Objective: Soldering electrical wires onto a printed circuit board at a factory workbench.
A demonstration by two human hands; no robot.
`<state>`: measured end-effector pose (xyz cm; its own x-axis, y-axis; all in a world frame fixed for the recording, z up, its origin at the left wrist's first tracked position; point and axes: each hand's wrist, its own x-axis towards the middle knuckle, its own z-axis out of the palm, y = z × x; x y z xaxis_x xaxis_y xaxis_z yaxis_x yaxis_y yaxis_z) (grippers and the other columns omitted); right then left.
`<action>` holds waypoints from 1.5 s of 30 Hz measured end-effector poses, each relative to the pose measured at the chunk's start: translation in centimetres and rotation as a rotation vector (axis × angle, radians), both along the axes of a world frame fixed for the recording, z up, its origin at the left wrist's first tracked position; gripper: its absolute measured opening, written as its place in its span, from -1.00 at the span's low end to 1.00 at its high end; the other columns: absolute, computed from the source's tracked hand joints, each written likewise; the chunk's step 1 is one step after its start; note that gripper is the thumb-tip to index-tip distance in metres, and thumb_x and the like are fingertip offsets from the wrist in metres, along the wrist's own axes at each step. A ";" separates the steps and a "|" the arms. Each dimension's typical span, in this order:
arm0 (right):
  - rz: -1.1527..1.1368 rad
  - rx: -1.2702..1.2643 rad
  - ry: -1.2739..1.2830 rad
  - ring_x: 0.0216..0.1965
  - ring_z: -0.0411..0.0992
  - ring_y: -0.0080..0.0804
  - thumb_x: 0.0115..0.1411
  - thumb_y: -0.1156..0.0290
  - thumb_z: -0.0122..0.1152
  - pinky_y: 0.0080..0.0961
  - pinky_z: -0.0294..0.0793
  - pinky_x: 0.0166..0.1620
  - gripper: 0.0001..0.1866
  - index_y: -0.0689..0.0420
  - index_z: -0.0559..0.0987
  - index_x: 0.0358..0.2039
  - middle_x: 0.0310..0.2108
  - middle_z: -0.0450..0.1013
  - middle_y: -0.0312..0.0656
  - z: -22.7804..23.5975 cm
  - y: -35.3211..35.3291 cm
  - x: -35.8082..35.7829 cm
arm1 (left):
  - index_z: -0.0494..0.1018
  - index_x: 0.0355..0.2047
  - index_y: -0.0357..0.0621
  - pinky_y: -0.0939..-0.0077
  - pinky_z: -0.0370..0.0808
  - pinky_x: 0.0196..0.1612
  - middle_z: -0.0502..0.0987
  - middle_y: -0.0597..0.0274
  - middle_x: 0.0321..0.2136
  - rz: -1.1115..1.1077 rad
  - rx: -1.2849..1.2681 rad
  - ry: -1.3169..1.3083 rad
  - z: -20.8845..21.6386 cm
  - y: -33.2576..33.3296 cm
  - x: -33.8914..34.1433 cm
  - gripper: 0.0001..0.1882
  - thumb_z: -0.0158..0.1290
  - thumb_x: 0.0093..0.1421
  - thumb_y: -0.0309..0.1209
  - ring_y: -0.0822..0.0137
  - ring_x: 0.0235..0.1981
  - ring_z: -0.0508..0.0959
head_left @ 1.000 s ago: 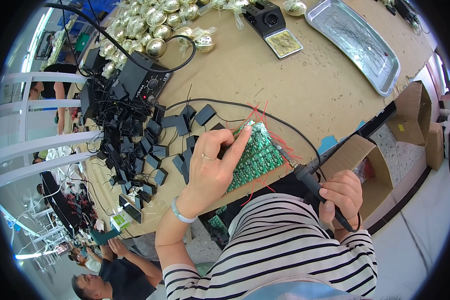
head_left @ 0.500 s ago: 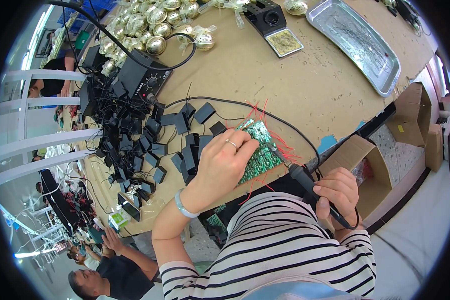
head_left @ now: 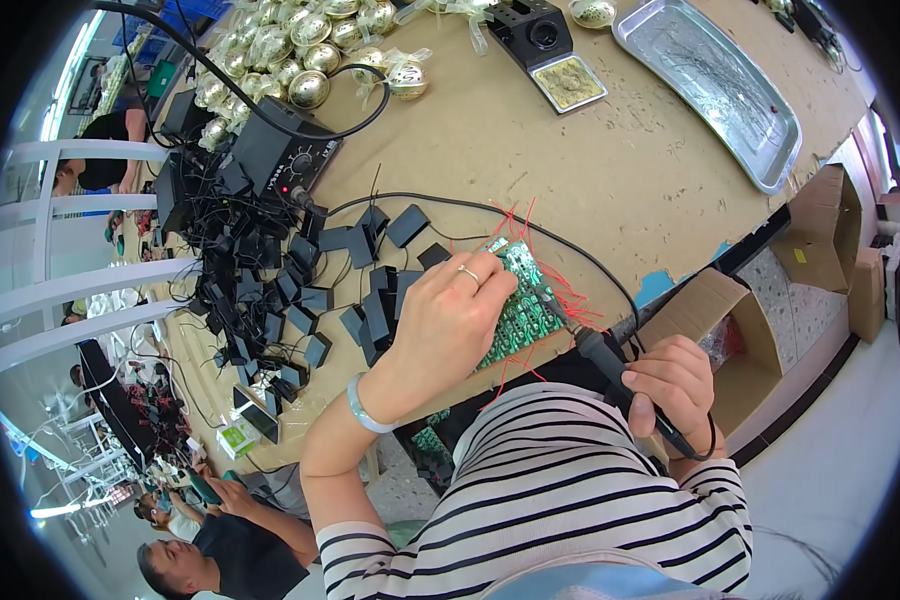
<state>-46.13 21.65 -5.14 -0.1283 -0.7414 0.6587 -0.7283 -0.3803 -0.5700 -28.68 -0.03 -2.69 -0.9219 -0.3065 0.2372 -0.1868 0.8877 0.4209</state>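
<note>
The left hand (head_left: 448,312) has changed most: a second ago its index finger stretched toward the far corner of the green circuit board (head_left: 530,318), whereas now the fingers are bent and bunched over the board's left part. Its grip is narrow, but the fingertips are partly hidden, so I cannot tell whether they close on anything. The right hand (head_left: 672,388) keeps its grip wrapped around the black handle of the soldering iron (head_left: 610,362), slightly farther left than a second ago; the iron's tip stays over the board's right part, though contact is unclear. The board itself remains at the near edge of the worktop (head_left: 490,150), with red wires (head_left: 567,292) spreading from its sides. Black rectangular cases (head_left: 375,312) left of the board and the metal tray (head_left: 715,95) at the far right sit as before. At lower left, the raised arms of a co-worker (head_left: 245,555) have shifted.
</note>
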 end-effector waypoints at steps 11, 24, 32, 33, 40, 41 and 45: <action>0.015 -0.021 0.023 -0.57 0.43 -0.31 -0.12 0.61 0.14 -0.44 0.48 -0.47 -0.76 0.27 0.59 -0.35 -0.47 0.52 -0.15 -0.1 -0.1 0.1 | 0.54 -0.35 -0.23 0.34 0.55 -0.29 0.53 0.18 -0.36 -0.008 -0.027 -0.059 0.4 0.2 -0.3 -0.85 0.21 0.03 -0.64 0.15 -0.34 0.58; -0.086 -0.029 -0.057 -0.53 0.49 -0.27 0.21 0.45 0.08 -0.36 0.50 -0.43 -0.84 0.22 0.55 -0.25 -0.45 0.54 -0.16 0.0 1.5 -0.2 | 0.55 -0.35 -0.22 0.33 0.55 -0.30 0.52 0.18 -0.37 0.002 -0.020 -0.088 0.7 0.1 -0.3 -0.87 0.20 0.06 -0.61 0.14 -0.34 0.58; -0.140 -0.050 -0.053 -0.52 0.50 -0.25 0.28 0.41 0.10 -0.37 0.49 -0.43 -0.85 0.21 0.55 -0.24 -0.44 0.54 -0.16 0.1 1.5 -0.1 | 0.53 -0.38 -0.19 0.32 0.54 -0.33 0.49 0.20 -0.41 0.006 -0.024 -0.117 1.3 0.3 -0.7 -0.90 0.20 0.06 -0.56 0.15 -0.34 0.57; -0.141 -0.051 -0.051 -0.52 0.50 -0.25 0.28 0.41 0.10 -0.37 0.49 -0.43 -0.85 0.21 0.55 -0.24 -0.44 0.54 -0.16 0.2 1.5 -0.1 | 0.53 -0.39 -0.18 0.32 0.54 -0.33 0.49 0.20 -0.40 -0.002 -0.029 -0.131 1.3 0.3 -0.7 -0.90 0.20 0.06 -0.55 0.15 -0.34 0.57; -0.146 -0.064 -0.034 -0.53 0.50 -0.25 0.35 0.33 0.12 -0.36 0.49 -0.43 -0.81 0.21 0.54 -0.25 -0.45 0.54 -0.16 0.2 1.4 0.1 | 0.52 -0.39 -0.18 0.31 0.54 -0.31 0.49 0.20 -0.37 -0.007 -0.041 -0.135 1.1 0.1 -0.7 -0.91 0.20 0.08 -0.53 0.16 -0.30 0.56; -0.155 -0.060 -0.039 -0.53 0.50 -0.25 0.35 0.33 0.12 -0.36 0.48 -0.44 -0.81 0.21 0.54 -0.25 -0.45 0.54 -0.15 0.2 1.4 0.1 | 0.52 -0.39 -0.18 0.31 0.54 -0.31 0.49 0.20 -0.37 -0.004 -0.042 -0.136 1.0 0.1 -0.6 -0.91 0.20 0.08 -0.53 0.16 -0.30 0.56; -0.138 -0.106 -0.078 -0.55 0.48 -0.24 0.32 0.36 0.09 -0.35 0.47 -0.45 -0.83 0.20 0.54 -0.27 -0.47 0.53 -0.14 0.6 0.9 0.5 | 0.55 -0.32 -0.18 0.30 0.53 -0.25 0.49 0.19 -0.34 0.036 -0.053 -0.088 1.9 0.3 -0.3 -0.86 0.24 0.09 -0.48 0.14 -0.27 0.52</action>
